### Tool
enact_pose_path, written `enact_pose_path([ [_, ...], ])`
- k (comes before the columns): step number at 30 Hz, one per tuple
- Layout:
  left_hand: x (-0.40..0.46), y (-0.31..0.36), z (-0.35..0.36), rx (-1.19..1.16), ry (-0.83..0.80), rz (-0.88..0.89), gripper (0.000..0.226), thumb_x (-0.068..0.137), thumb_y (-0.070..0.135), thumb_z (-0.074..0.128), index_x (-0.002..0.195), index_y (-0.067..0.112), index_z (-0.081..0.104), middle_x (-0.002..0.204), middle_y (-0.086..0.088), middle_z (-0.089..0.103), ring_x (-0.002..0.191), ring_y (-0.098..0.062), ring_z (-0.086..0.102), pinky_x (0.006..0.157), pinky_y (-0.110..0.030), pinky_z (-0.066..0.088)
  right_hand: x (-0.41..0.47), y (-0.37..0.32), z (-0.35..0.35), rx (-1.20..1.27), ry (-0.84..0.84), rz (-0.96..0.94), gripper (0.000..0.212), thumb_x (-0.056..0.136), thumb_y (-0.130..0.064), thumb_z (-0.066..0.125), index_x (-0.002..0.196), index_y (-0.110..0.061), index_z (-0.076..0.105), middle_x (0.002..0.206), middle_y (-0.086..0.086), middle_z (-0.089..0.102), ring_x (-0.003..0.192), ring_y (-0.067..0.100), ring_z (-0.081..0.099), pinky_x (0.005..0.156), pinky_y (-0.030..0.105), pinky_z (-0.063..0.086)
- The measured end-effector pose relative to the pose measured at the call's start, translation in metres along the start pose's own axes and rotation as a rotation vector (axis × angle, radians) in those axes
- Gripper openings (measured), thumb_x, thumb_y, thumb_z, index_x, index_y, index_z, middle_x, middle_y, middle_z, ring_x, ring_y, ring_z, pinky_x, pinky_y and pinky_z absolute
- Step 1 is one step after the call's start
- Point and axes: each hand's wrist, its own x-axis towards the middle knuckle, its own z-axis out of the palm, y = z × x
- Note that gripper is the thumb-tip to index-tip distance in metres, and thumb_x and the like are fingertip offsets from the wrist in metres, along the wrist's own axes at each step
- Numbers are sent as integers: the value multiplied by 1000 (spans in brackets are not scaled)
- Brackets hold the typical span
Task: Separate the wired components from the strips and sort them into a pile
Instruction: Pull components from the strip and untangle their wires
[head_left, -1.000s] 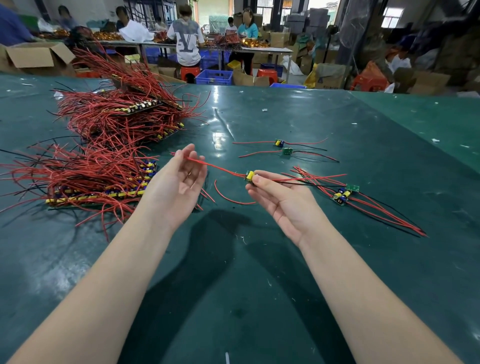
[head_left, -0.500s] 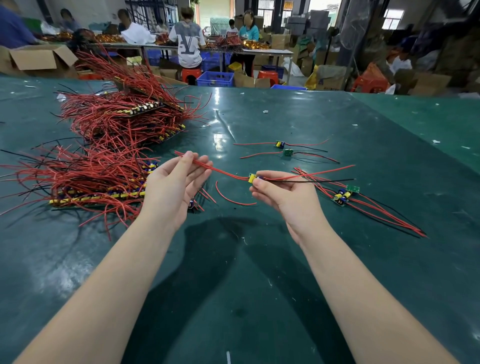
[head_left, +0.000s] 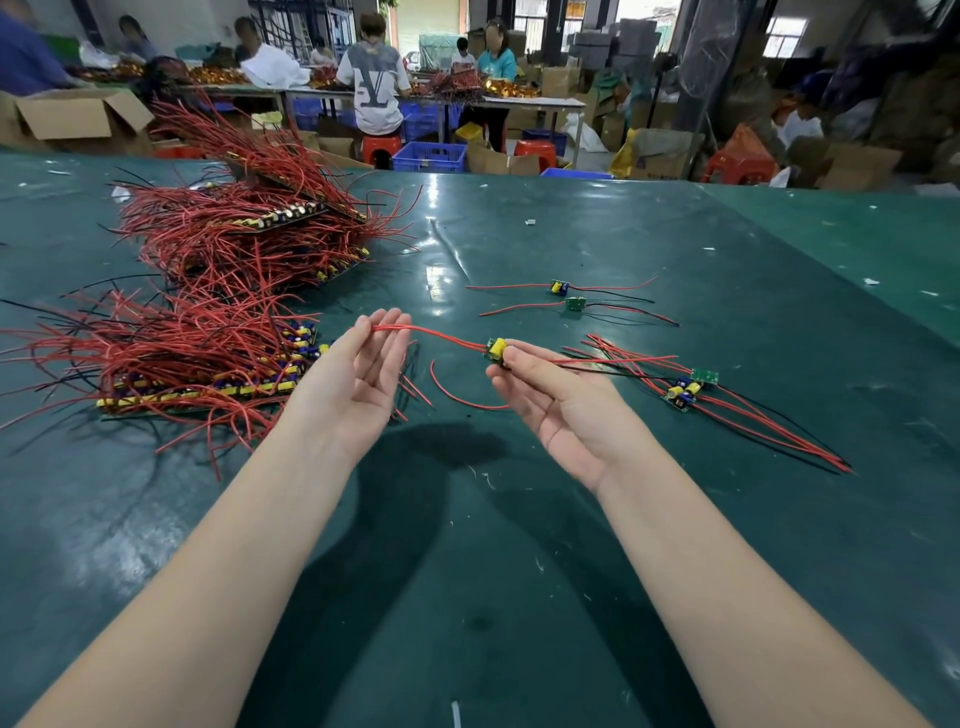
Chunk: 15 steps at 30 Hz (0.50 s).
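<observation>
My right hand (head_left: 563, 410), palm up, pinches a wired component (head_left: 496, 348), a small board with a yellow capacitor, between thumb and forefinger above the green table (head_left: 519, 545). Its red lead runs left to my left hand (head_left: 358, 379), whose thumb holds the wire end against straight fingertips. The component's other red and black leads trail right. Strips bristling with red wires lie left of my left hand (head_left: 208, 384) and in a farther heap (head_left: 260, 234). A small pile of separated components (head_left: 685, 389) lies right of my right hand.
Two single components (head_left: 560, 287) (head_left: 575, 304) lie apart farther back on the table. A loose red wire (head_left: 457, 395) curls between my hands. Beyond the table's far edge are people at benches, blue crates (head_left: 428, 156) and cardboard boxes.
My left hand has rolled from knuckles-up to palm-up, fingers straightened, still at the wire's end. My right hand has turned its palm further up, keeping the component.
</observation>
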Motion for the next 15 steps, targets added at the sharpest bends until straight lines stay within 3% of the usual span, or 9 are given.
enact_pose_path([
  [3,1,-4,1,73,-48,12,20,98,21,53,95,3,61,81,-6,75,80,-16,73,70,-22,59,0,0,0,-61,33,-57,9,82,5,68,90,2,71,83,12,74,74,21,72,65,21,57],
  [6,-1,-12,3,301,-119,-52,28,95,35,55,103,9,63,90,-4,75,88,-14,72,79,-23,58,-2,2,3,-127,37,-108,12,81,6,68,92,1,68,81,10,74,72,20,72,65,22,56],
  [10,-8,-27,3,584,-276,-92,23,86,25,64,98,6,67,89,-5,74,80,-12,71,81,-23,57,-4,3,7,-183,34,-138,12,81,6,68,90,-2,64,80,10,73,70,21,71,65,24,56],
  [15,-13,-36,0,646,-319,-69,14,89,14,62,86,4,70,83,-6,74,77,-10,70,77,-21,57,-3,5,8,-230,26,-159,5,90,1,61,87,-3,63,77,10,71,68,20,70,68,25,57],
])
